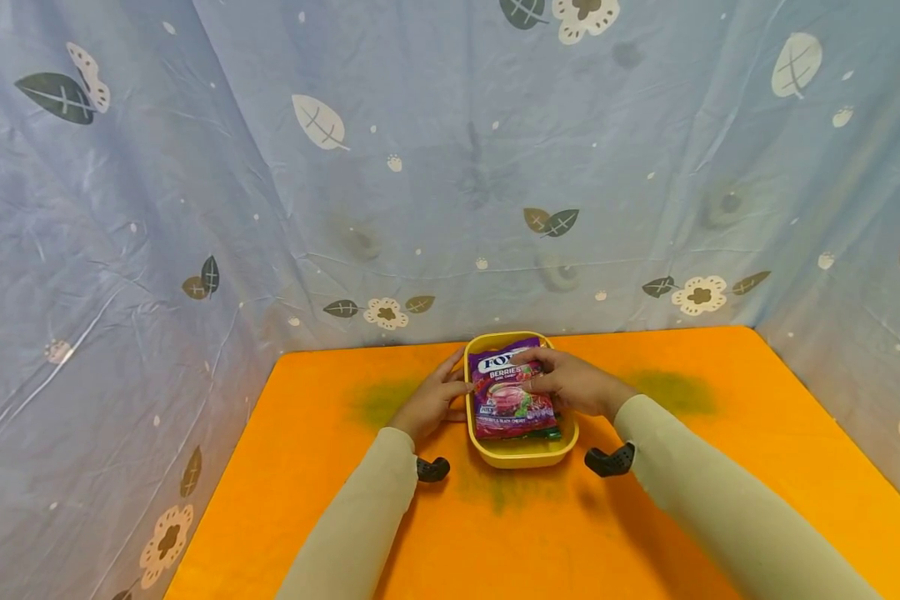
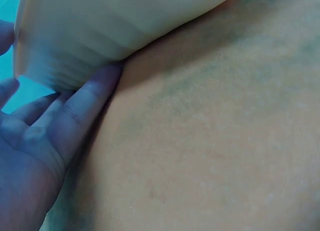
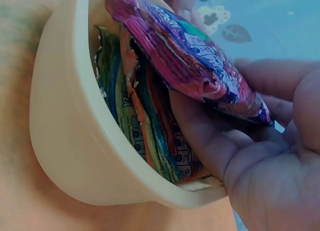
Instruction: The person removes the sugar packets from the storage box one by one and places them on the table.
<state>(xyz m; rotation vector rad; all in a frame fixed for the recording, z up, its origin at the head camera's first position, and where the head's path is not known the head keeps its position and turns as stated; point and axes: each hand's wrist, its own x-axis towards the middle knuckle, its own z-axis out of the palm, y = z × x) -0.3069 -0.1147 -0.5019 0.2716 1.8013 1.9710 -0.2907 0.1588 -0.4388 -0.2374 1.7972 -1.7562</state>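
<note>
A purple bag of berry candy [image 1: 513, 400] marked FOX'S lies over other candy bags [image 3: 137, 116] in a yellow plastic tub [image 1: 521, 461]. My right hand [image 1: 577, 382] grips the purple bag by its right side. Its thumb and fingers lie on opposite faces, and the right wrist view shows the bag tilted up off the green and orange bags. My left hand [image 1: 437, 398] holds the tub's left side, with its thumb at the rim. In the left wrist view, the fingers [image 2: 75, 111] reach down the outer wall to its base.
An orange cloth [image 1: 330, 500] with dark green patches covers the table. Behind it and along both sides hangs a pale blue curtain [image 1: 420, 192] with leaf and flower prints. The tub stands near the back edge. Black straps [image 1: 433, 469] show at both wrists.
</note>
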